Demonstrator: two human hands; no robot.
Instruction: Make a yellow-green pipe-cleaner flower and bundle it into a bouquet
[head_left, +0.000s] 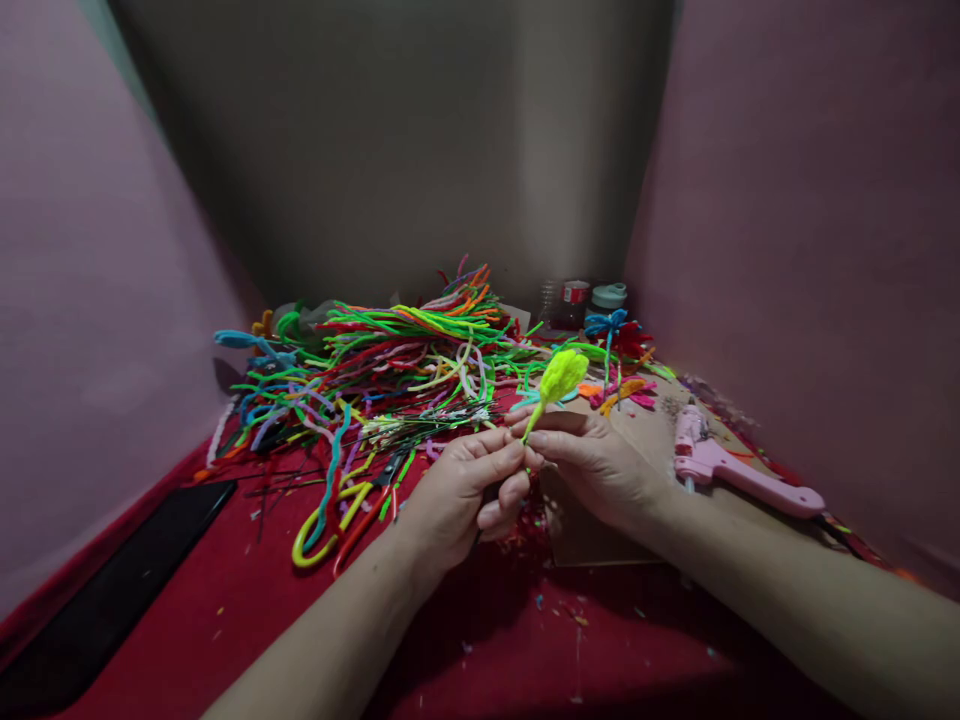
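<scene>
Between my two hands a yellow-green pipe-cleaner flower [564,376] stands tilted, its closed bud up and to the right. My left hand [480,485] pinches the lower stem between thumb and fingers. Just beside it, my right hand [581,455] grips the same stem with thumb and forefinger, a little higher. The stem's lower end is hidden by the left fingers. Behind the hands lies a bunch of thin dark stems with pale tips [427,425]. Left of my left hand rest scissors with yellow and red handles [315,545].
A big heap of coloured pipe cleaners [405,340] fills the back. On the right, a pink glue gun [750,480] lies on cardboard [637,425], near finished pipe-cleaner flowers [634,390]. A black flat slab [112,590] lies at left on the red cloth [247,620]. Jars [575,300] stand behind.
</scene>
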